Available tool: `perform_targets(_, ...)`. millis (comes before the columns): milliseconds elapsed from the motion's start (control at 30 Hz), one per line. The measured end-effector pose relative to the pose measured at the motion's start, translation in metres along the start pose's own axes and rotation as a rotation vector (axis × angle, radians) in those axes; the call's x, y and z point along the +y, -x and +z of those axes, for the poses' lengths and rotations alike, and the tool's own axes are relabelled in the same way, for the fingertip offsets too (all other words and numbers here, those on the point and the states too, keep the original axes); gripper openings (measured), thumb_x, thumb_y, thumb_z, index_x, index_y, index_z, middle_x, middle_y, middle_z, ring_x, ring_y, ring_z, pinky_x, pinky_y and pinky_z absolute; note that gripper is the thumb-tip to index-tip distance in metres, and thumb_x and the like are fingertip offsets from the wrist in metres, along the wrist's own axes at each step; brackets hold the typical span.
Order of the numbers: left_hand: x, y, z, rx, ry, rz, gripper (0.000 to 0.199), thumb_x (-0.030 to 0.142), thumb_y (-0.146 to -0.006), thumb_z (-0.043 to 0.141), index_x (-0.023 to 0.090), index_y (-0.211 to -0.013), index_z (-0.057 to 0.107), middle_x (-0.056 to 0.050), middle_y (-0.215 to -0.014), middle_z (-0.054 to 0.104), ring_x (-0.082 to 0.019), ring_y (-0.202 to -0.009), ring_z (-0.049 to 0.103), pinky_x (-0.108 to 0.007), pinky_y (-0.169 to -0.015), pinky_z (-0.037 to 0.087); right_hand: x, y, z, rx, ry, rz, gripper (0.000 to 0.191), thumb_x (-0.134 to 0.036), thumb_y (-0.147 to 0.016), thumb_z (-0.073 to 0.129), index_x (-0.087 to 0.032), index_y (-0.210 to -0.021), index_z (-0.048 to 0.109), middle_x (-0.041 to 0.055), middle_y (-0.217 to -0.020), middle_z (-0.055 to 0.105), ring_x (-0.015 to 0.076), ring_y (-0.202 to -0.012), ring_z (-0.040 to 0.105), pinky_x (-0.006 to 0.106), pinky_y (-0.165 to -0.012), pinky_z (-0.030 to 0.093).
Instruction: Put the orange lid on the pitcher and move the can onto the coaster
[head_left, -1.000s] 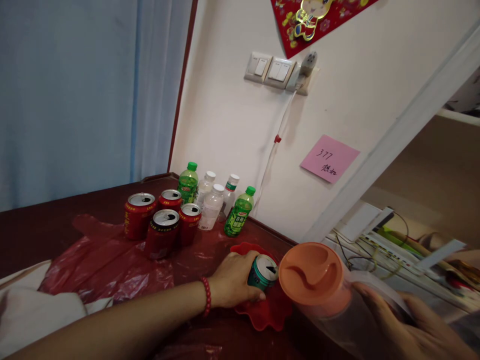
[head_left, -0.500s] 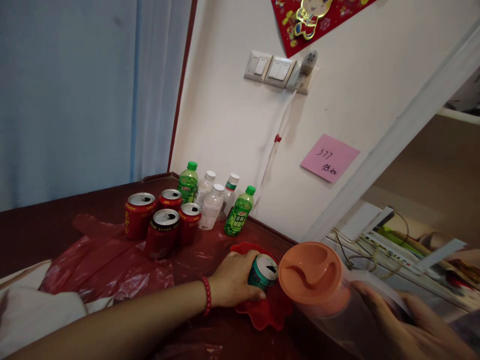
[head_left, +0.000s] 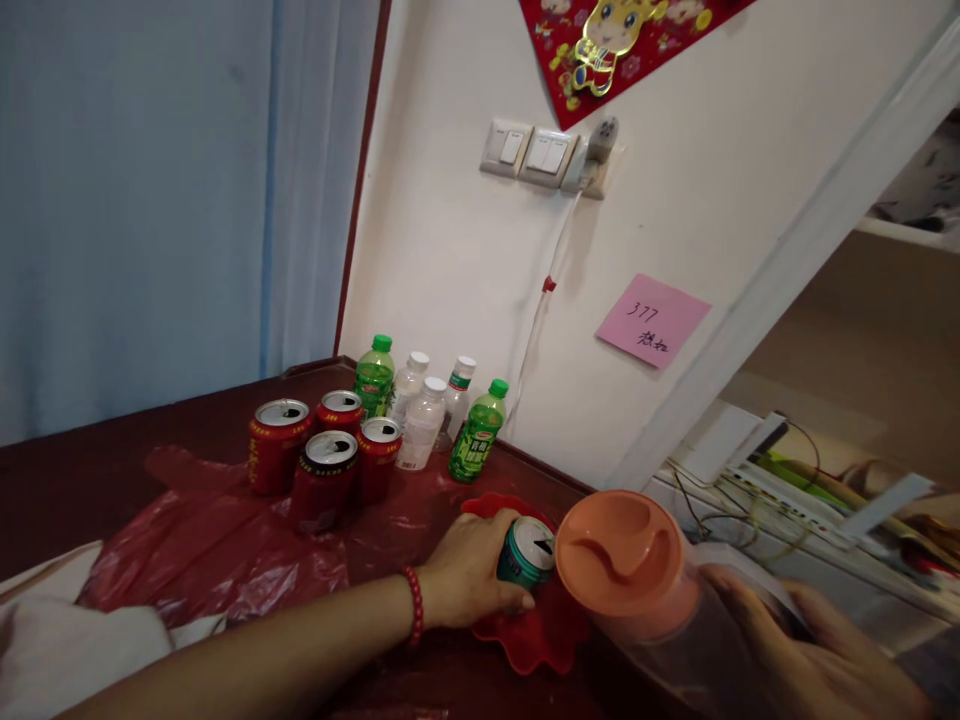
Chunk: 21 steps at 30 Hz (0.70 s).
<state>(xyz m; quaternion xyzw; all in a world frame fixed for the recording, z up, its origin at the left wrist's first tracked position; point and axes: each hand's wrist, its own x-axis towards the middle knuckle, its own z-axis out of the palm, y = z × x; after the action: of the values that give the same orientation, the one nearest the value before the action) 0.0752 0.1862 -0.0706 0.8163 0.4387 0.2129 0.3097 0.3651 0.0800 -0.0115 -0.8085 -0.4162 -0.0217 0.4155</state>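
Note:
My left hand, with a red bead bracelet at the wrist, is wrapped round a green drink can. The can is opened and stands tilted a little over a red wavy-edged dish. At the right, my right hand grips a clear pitcher by its handle side. An orange lid closes the pitcher, and its top is beside the can. Whether the can rests on the dish is hard to see. Part of my right hand is blurred.
Several red cans stand on a red plastic bag at the left. Behind them are green-capped bottles and white-capped bottles by the wall. A white cloth lies at the lower left. Shelves with a router are at the right.
The view has tipped slightly upward, so the wall items and bottles sit lower in the picture. Both hands keep their hold on the can and the pitcher.

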Motion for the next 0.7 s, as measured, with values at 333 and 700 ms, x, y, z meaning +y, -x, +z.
perform_targets(333,-0.004,0.0,-0.001,0.034,0.187,0.029,0.067,0.029,-0.064,0.091,0.029,-0.126,0.066,0.001,-0.123,0.077,-0.028,-0.113,0.07,-0.035,-0.093,0.052,-0.016,-0.001,0.006,0.127,-0.198,0.087,0.052,-0.077,-0.072,0.062,-0.025,-0.068,0.066,-0.0033,-0.054,0.055,0.0207,-0.063,0.053,0.031,-0.056,0.037)
perform_targets(700,-0.002,-0.007,-0.004,0.01,0.227,0.063,0.061,0.026,-0.069,0.082,0.024,-0.126,0.062,-0.004,-0.124,0.076,-0.03,-0.117,0.068,-0.038,-0.103,0.05,-0.006,-0.014,0.019,0.268,-0.581,0.169,0.07,-0.089,-0.06,0.073,-0.02,-0.061,0.061,-0.0017,-0.053,0.053,0.016,-0.058,0.047,0.028,-0.051,0.037)
